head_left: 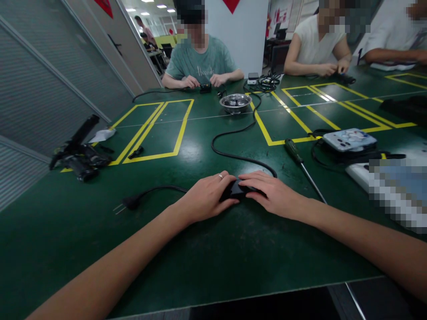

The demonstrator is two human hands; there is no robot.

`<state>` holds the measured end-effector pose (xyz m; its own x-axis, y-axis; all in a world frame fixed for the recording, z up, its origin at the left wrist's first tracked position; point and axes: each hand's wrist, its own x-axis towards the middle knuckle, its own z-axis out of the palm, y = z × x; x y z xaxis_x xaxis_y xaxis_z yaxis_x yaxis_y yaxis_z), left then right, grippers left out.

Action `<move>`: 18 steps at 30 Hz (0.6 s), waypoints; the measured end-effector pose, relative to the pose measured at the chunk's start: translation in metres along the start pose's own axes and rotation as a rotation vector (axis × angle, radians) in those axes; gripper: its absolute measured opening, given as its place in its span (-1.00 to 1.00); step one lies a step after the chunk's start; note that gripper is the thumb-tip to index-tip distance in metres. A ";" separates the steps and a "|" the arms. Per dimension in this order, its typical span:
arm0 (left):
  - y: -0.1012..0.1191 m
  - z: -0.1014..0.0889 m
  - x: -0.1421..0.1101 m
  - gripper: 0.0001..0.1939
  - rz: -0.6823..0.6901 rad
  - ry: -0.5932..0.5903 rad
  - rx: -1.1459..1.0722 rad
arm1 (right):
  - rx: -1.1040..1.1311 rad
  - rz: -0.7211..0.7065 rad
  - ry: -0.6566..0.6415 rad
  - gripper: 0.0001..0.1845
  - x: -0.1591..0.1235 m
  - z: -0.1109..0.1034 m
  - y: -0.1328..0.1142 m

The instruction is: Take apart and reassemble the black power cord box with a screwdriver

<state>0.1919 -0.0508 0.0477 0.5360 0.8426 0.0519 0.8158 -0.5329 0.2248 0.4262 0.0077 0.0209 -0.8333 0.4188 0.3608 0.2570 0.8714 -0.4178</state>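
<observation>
A small black power adapter lies on the green table between my hands, partly covered by fingers. My left hand, with a ring on one finger, grips its left end. At the other end, my right hand holds it with thumb below and fingers over the top. From the left side runs a short cord to a two-pin plug on the table. Beyond my right hand, a black cable curves away toward the far side. A screwdriver with a green handle lies to the right, its shaft partly behind my right forearm.
A metal bowl holding small parts stands ahead. Black tool-like parts lie at left. On the right are a phone and a white-edged device. Several people sit across the table, one handling a black piece.
</observation>
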 end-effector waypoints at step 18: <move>-0.005 0.016 0.006 -0.56 0.135 0.194 0.140 | -0.223 -0.060 0.004 -0.52 -0.001 -0.004 0.003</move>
<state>0.1944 -0.0444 0.0311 0.6014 0.7553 0.2605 0.7691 -0.6356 0.0673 0.4300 0.0112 0.0225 -0.8484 0.3653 0.3832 0.3092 0.9294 -0.2015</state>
